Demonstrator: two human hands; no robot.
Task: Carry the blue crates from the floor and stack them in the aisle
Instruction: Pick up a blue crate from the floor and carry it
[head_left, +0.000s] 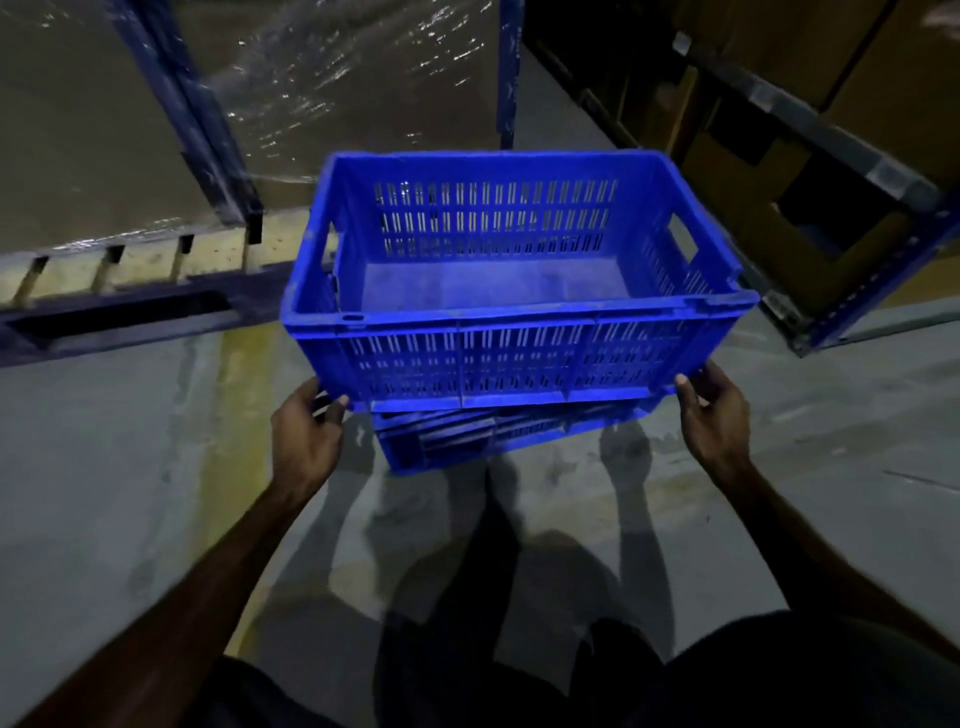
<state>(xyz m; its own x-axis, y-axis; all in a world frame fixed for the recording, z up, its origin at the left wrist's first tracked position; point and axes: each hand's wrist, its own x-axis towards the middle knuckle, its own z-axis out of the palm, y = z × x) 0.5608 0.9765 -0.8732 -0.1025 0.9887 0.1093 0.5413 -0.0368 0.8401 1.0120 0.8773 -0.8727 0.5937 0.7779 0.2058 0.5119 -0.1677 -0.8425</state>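
An empty blue slotted crate (519, 332) fills the middle of the view, its open top facing me. My left hand (306, 436) grips its lower left corner and my right hand (714, 421) grips its lower right corner. Directly beneath it sits a second blue crate (467, 441), of which only the near side shows below the held one. Whether the two crates touch is not clear.
A blue rack frame (208, 130) with shrink-wrapped goods on a wooden pallet (130, 265) stands at the left. Blue shelving with cardboard boxes (810, 208) is at the right. Grey concrete floor (104, 493) with a faded yellow line (239, 415) lies around the crates.
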